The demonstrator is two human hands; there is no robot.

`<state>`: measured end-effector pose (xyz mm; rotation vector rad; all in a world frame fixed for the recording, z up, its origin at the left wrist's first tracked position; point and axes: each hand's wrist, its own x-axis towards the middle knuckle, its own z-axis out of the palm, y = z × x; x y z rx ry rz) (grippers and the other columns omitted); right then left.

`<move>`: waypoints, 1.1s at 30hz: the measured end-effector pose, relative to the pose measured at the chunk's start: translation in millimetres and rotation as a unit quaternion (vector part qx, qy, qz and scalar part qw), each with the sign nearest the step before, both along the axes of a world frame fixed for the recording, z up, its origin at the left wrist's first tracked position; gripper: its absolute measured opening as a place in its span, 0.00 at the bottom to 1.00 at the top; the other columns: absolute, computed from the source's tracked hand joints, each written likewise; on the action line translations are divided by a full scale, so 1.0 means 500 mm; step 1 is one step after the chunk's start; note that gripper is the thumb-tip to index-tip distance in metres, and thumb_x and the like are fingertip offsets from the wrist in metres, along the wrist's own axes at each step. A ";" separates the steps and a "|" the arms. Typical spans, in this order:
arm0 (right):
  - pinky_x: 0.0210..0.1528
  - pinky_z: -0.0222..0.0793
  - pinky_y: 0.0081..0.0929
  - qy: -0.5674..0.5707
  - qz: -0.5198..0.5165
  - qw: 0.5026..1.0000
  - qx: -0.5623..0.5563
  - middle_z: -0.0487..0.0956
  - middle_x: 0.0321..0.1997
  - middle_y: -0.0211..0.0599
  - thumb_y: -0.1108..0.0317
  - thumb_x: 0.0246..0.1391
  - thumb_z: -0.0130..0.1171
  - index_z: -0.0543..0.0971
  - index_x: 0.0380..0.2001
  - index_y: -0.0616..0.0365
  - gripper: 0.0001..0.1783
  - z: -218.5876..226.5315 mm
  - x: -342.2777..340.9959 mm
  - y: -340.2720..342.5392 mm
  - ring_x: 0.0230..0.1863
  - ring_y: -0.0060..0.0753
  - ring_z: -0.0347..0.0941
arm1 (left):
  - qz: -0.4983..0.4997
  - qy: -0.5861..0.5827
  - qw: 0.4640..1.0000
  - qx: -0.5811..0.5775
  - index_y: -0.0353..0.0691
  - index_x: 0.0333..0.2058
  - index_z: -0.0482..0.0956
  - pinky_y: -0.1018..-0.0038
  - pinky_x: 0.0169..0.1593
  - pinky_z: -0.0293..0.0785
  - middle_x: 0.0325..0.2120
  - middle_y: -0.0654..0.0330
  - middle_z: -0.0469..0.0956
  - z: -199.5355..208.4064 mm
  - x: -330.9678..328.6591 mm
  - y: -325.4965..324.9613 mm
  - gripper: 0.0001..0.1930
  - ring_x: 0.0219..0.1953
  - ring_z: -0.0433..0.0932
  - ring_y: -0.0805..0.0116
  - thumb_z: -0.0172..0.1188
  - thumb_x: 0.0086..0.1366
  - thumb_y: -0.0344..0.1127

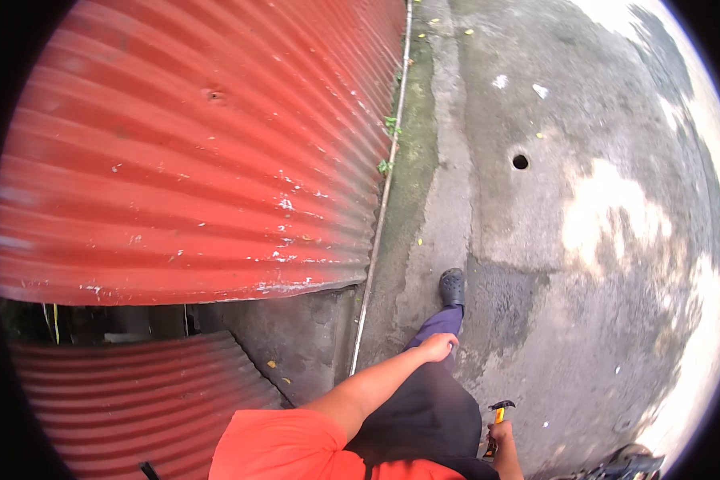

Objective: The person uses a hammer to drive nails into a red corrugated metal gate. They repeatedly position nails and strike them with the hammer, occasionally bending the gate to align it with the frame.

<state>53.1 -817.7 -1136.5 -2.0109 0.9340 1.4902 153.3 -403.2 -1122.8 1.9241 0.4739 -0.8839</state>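
Observation:
My right hand [501, 433] is wrapped round the handle of a claw hammer [500, 410], low at my right side. The hammer's dark head points up, and its handle is yellow and black. In front of my body, over my leg, my left hand [438, 346] is closed with the fingers curled in. Whatever it may hold is hidden. Below it show a purple trouser leg [442, 322] and a black clog [452, 286] on the concrete.
A red corrugated metal sheet [208, 152] fills the left, with a second sheet [144, 384] nearer me. A thin pipe [386, 192] runs along the sheet's edge. The concrete ground [528, 232] has a round hole [521, 162]. A dark object [628, 466] is partly visible at lower right.

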 end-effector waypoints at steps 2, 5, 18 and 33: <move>0.15 0.74 0.40 -0.036 -0.042 0.998 0.036 0.78 0.21 0.43 0.76 0.57 0.64 0.72 0.40 0.69 0.12 0.027 0.124 0.062 0.16 0.40 0.77 | -0.033 -0.071 0.997 -0.011 0.48 0.40 0.88 0.57 0.54 0.78 0.42 0.50 0.86 0.001 0.062 0.019 0.11 0.50 0.83 0.49 0.59 0.63 0.31; 0.16 0.74 0.39 -0.111 -0.028 0.991 0.068 0.75 0.21 0.39 0.75 0.59 0.62 0.70 0.42 0.66 0.12 0.095 0.347 0.116 0.16 0.36 0.75 | -0.080 -0.031 0.996 0.002 0.49 0.29 0.90 0.58 0.51 0.80 0.37 0.52 0.88 -0.001 0.190 0.085 0.08 0.45 0.86 0.52 0.62 0.58 0.30; 0.17 0.81 0.43 -0.155 0.010 0.986 0.067 0.75 0.25 0.41 0.74 0.60 0.58 0.67 0.43 0.67 0.13 0.201 1.012 0.211 0.19 0.42 0.80 | 0.176 -0.044 0.951 0.250 0.43 0.39 0.87 0.62 0.46 0.80 0.37 0.56 0.87 0.253 0.568 0.567 0.09 0.41 0.86 0.58 0.68 0.61 0.37; 0.16 0.74 0.40 -0.087 0.202 0.974 0.057 0.77 0.21 0.44 0.73 0.61 0.62 0.75 0.41 0.73 0.12 0.214 1.750 0.279 0.16 0.40 0.76 | 0.324 0.060 0.916 0.229 0.44 0.30 0.89 0.67 0.48 0.79 0.34 0.54 0.88 0.335 0.885 0.446 0.16 0.39 0.86 0.61 0.52 0.55 0.22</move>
